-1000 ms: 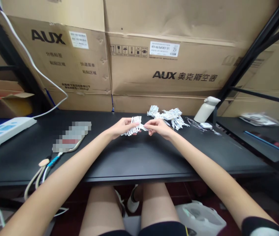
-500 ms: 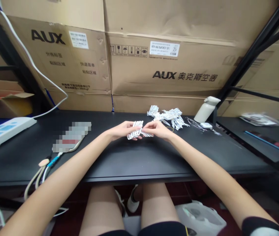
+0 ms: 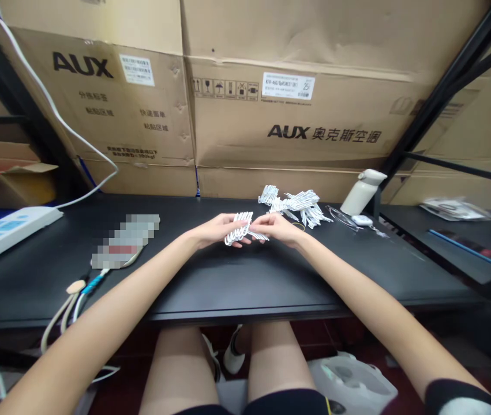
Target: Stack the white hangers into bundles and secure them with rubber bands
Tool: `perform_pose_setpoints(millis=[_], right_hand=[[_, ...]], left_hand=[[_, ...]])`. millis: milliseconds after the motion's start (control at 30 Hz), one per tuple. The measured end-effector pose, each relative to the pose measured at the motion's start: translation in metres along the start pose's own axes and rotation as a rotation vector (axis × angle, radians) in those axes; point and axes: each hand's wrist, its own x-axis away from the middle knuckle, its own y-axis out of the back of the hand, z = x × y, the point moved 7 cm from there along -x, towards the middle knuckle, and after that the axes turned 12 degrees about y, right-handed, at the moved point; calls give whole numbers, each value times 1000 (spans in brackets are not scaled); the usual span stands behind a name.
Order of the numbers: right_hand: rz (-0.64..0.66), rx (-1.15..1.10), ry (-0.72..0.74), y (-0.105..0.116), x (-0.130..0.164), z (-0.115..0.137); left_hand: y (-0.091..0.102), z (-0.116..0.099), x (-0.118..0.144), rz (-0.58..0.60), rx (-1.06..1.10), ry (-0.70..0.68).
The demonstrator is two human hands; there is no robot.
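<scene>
My left hand (image 3: 216, 228) is closed around a bundle of thin white hook-like pieces (image 3: 237, 233), held a little above the dark desk. Their curved ends line up in a row on the lower left, and some straight ends stick out to the right. With thumb and finger pinched, my right hand (image 3: 278, 227) touches the right side of this bundle at those straight ends. What exactly lies between its fingertips is too small to make out. Behind my right hand lies a pile of similar white pieces (image 3: 301, 203) on the desk.
A cream bottle (image 3: 363, 193) stands at the back right, beside a small white case (image 3: 362, 220) and a thin cable. To the left lie a phone-like blurred item (image 3: 126, 242) with a cord and a white power strip (image 3: 20, 230). Cardboard (image 3: 236, 138) walls the back.
Both hands stay almost in place on the white bundle. The fingers of my right hand have shifted slightly, and the whole view has moved a touch.
</scene>
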Motion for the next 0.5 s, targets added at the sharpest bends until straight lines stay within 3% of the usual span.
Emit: perform_pose_setpoints(millis=[500], right_hand=[[97, -76, -92, -11, 4, -9]], left_hand=[[-13, -6, 4, 131, -156, -121]])
